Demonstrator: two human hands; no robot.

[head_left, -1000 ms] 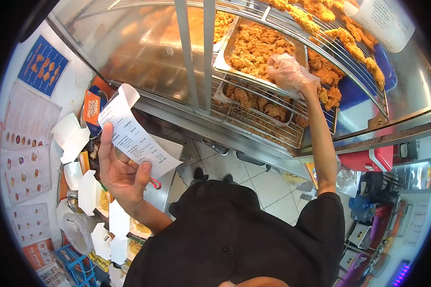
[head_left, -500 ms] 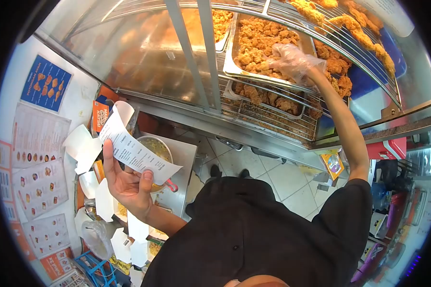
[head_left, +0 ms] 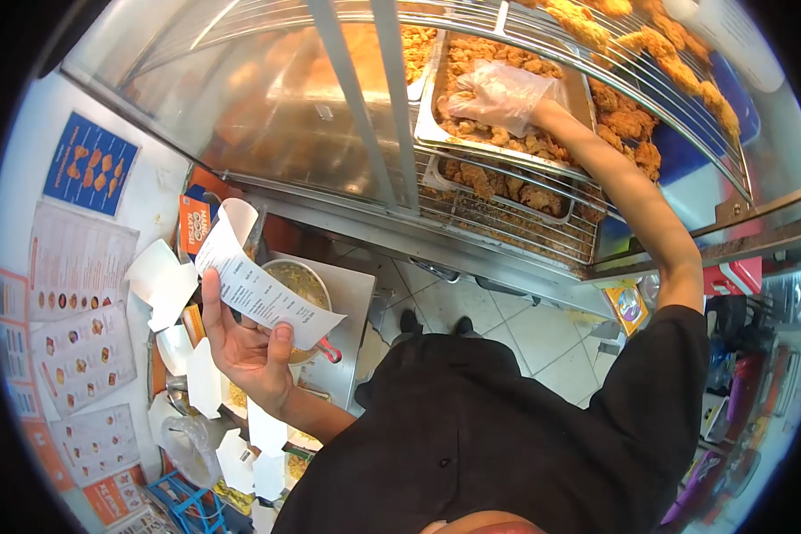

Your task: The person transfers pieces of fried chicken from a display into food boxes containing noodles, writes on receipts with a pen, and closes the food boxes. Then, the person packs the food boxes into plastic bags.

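Note:
My left hand holds a long printed paper receipt between thumb and fingers, over the side counter. A clear plastic glove covers my right hand. It reaches into a metal tray inside the warming cabinet, touching the small fried chicken pieces. Its fingertips are blurred among the pieces, so whether they grip any is unclear. Below the receipt, partly covered, stands a round pot with a red handle.
Larger fried chicken pieces lie right of the tray, with more on a wire rack above. A metal upright borders the cabinet opening. Open white food boxes crowd the left counter. Menu sheets cover the wall.
My right hand has moved left and deeper into the tray, across the chicken pieces. My left hand keeps the receipt in nearly the same place. The view has shifted slightly.

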